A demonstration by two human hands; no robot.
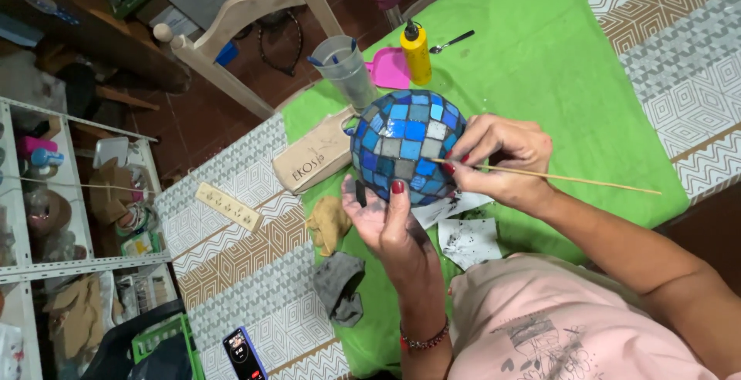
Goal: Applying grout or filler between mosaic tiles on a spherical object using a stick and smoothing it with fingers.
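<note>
- Over the green cloth (pixel 556 64), my left hand (pixel 386 222) cups the mosaic ball (pixel 407 147) from below, steadying it.
- Right hand (pixel 505 160) fingers pinch a thin stick (pixel 556 176), tip at the tiles.

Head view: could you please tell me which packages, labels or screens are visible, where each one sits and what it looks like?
Phone: bottom edge, on the patterned cloth, dark slab with a lit screen.
Glue bottle: top centre on the green cloth, yellow with a black nozzle.
Wooden board: left of the mosaic ball, tan, with dark lettering.
</note>
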